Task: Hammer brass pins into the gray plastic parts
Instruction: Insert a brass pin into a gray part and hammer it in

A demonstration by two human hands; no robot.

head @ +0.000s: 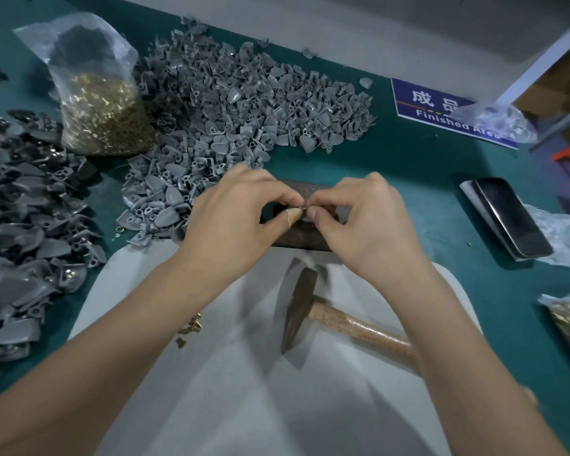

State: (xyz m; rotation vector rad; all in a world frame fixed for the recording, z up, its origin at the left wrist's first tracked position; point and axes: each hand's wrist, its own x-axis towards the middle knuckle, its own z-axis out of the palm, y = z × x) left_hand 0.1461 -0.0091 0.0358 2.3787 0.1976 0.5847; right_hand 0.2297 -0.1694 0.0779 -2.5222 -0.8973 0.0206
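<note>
Where the green table (425, 166) runs off to the far left, a heap of darker gray parts (23, 232) lies piled, and behind it stands a clear bag of brass pins (102, 116), upright and open at the top. Just right of the bag spreads the big pile of gray plastic parts (244, 103), reaching down to the left hand (231, 218). That hand's curled fingers and bandaged thumb pinch a small piece over a dark metal block (305, 236); what the piece is I cannot tell. Its fingertips touch those of the right hand (362, 225), curled onto the same spot. Nearer, a few loose brass pins (190, 327) and a hammer (298, 307) lie on a white sheet (244, 390). Farther right lie a blue sign (441, 110) and a phone (510, 218).
</note>
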